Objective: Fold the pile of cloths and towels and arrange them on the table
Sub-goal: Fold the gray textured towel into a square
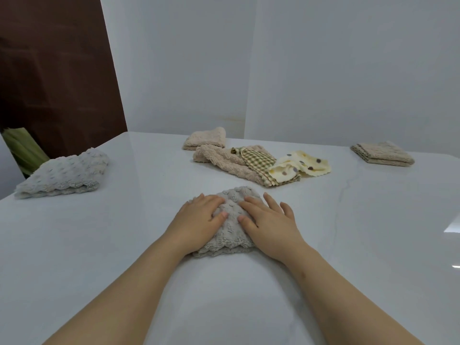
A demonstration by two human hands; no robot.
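Left hand and right hand press grey towel.

1. I see a glossy white table.
2. Under the left hand and right hand: a folded grey towel.
3. Far left of the left hand: a folded pale towel.
4. Beyond both hands: a folded beige towel, a loose beige towel, a checked cloth and a dotted yellow cloth.
5. Far right of the right hand: a second folded beige towel.

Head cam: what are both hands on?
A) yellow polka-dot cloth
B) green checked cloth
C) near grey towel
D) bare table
C: the left hand and the right hand both lie flat on the near grey towel, pressing down on it side by side.
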